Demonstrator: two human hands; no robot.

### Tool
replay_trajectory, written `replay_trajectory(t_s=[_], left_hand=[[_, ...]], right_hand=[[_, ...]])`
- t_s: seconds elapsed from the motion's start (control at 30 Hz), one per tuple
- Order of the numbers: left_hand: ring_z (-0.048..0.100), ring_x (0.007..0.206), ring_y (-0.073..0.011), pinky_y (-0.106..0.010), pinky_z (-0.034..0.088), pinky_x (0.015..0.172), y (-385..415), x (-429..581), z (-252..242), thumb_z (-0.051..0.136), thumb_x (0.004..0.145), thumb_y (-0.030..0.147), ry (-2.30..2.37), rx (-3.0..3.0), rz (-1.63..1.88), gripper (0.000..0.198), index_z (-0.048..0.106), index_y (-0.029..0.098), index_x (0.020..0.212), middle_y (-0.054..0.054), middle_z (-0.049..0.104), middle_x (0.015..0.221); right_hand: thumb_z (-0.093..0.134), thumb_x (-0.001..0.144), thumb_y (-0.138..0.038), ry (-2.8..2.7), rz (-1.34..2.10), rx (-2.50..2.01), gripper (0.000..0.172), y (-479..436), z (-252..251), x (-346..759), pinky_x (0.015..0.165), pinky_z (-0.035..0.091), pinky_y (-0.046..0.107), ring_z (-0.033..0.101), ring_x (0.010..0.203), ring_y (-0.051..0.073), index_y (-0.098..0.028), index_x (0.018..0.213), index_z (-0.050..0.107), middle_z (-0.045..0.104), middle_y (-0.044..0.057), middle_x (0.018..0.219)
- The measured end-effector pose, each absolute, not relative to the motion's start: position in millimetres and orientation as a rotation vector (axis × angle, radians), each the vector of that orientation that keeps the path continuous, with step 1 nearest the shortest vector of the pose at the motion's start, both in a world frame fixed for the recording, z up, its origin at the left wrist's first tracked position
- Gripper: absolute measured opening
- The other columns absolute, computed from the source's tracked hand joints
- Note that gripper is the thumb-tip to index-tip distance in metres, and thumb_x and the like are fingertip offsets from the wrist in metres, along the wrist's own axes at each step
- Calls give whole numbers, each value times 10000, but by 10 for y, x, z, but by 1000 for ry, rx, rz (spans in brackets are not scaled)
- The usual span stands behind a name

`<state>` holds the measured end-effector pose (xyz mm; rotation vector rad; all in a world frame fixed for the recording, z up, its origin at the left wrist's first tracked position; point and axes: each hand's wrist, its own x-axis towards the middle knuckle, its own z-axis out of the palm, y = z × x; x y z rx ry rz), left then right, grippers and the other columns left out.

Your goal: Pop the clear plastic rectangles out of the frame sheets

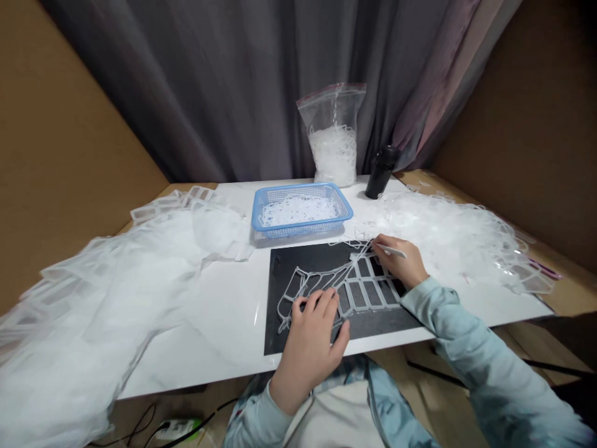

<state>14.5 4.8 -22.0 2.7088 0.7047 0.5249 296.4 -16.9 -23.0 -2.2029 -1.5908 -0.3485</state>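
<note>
My left hand [313,333] rests on a black mat [275,345], palm down with its fingers spread over a translucent white lattice sheet [366,292]. My right hand [402,260] is closed round a slim white pen-like tool [394,251] at the sheet's far right side; the tool's tip is hard to make out. Thin strips [342,270] of the lattice are pulled up slantwise from the left part toward the right fingers. On the right, the lattice's rectangular cells lie flat on the mat. Part of the left side is hidden under my left hand.
Behind the mat stands a blue basket [302,227] of white scraps. Farther back are a zip bag [333,152] of scraps and a black bottle [381,173]. Piles of translucent sheets lie left [153,280] and right [448,236]. Cardboard walls [517,124] flank the white table [224,323].
</note>
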Motion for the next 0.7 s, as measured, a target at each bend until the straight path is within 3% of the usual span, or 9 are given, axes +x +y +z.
replay_trajectory(t_s=[0.4,0.53,0.7], left_hand=[[494,1234,-270,-482,325,1003,57,151,-233,449,982,317,711,2722,552,350,533,175,1291,-82,568,1396],[508,1228,-267,-478,332,999,51,150,-254,452,985,327,708,2721,579,343,541,176,1280,-78,578,1385],[529,1213,-262,-475,310,1019,16,101,-265,471,983,339,661,2723,633,323,563,165,1240,-86,611,1333]], right_hand=[[495,890,-313,-1362,-313,-2251,208,-212,-206,3015,537,245,264,588,611,192,-215,782,643,698,63,722],[527,870,-325,-1334,-215,-2158,198,-234,-184,3046,554,323,266,605,611,202,-214,752,640,698,59,686],[556,907,-409,-1509,128,-1855,256,-288,-21,2877,666,495,287,680,731,209,-189,836,666,741,67,804]])
